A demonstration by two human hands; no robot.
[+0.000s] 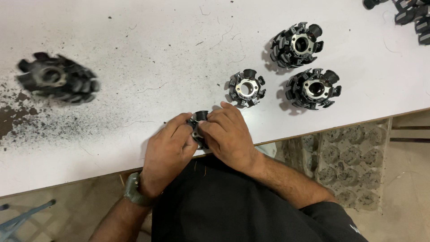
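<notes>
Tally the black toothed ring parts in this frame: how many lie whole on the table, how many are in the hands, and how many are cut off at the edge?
Whole ring parts on the white table: 4
Held by the left hand and right hand: 1
Cut-off black parts, top right corner: uncountable
Total countable: 5

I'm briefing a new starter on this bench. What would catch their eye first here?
Most likely the two hands, left hand and right hand, pressed together around a small black part at the near edge of the white table. Next, three black ring-shaped toothed parts with metal centres stand to the right, and a blurred fourth sits at far left above a scatter of dark specks.
</notes>
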